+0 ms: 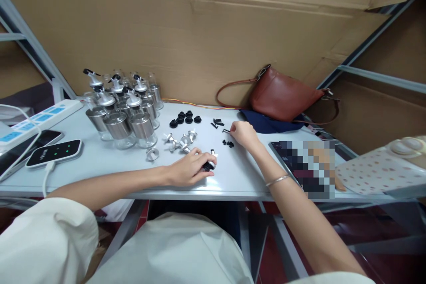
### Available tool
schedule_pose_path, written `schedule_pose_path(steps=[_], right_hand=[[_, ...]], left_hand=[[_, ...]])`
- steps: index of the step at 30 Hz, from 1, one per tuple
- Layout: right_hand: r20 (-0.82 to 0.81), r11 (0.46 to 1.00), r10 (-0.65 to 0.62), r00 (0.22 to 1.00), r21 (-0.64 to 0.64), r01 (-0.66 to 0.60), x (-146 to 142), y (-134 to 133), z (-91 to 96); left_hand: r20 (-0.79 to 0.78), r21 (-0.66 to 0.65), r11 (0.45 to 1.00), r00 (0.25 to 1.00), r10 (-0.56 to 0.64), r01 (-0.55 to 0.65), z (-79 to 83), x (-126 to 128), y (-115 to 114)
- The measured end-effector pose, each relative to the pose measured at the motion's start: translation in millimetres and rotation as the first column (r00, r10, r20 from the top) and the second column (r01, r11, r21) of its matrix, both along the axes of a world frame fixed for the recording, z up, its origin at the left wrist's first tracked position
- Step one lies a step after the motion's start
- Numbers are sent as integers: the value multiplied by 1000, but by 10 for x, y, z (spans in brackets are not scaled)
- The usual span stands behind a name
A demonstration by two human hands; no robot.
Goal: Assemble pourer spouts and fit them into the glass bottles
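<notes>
Grips spout (208, 166) in left hand (189, 167), pinches strip (226, 131) in right hand (244, 135); has bottles (119, 128) left of spout, stoppers (188, 120) behind it, bag (282, 93) behind-right.

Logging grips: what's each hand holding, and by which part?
The left hand holds a silver pourer top around its black part; the right hand pinches a thin black piece by one end.

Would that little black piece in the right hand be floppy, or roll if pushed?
The black piece is probably stiff: it juts from the right hand without visibly drooping. It should be light, being so thin and small. Pushed along the table, it would likely slide rather than roll, since its tip looks bent.
</notes>
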State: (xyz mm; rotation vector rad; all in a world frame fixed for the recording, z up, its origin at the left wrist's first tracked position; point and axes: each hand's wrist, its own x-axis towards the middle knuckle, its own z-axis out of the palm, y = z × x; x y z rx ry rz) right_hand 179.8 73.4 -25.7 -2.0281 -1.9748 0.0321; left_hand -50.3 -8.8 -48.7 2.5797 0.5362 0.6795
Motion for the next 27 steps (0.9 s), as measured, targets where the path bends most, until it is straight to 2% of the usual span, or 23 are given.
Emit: schedule_pose_path(steps=[4,6,7,9,11,14,16,19,23,27], right_hand=[[-72,993,74,995,101,-67,-176,-412,149],[-300,953,224,927,265,-145,-307,-710,153],[-393,940,259,883,314,-135,-375,-855,127],[-559,928,248,791,371,-30,-506,-1093,23],[-716,922,206,667,371,113,-615,-1234,-125],[-867,919,197,458,326,221,-719,-1292,-327],[-902,922,203,382,307,235,-748,-1286,-402],[-919,926,212,333,298,233,-751,-1277,-428],[-930,927,215,299,291,238,-742,-1286,-411],[-937,916,226,268,298,268,-750,-1304,-404]], left_hand=[[-7,31,999,1000,-17,17,-15,-2,6],[-8,29,999,1000,-18,18,-25,-2,10],[-4,24,1000,1000,-18,18,-28,-1,12],[14,3,1000,1000,-13,13,-30,4,15],[38,-36,999,999,-4,5,-27,8,17],[65,-113,994,998,-4,11,-25,8,23],[73,-166,985,997,-24,36,-39,5,29],[108,-224,971,992,-59,82,-88,7,47],[174,-202,972,981,-85,120,-154,24,71],[186,-253,959,979,-78,125,-134,33,61]])
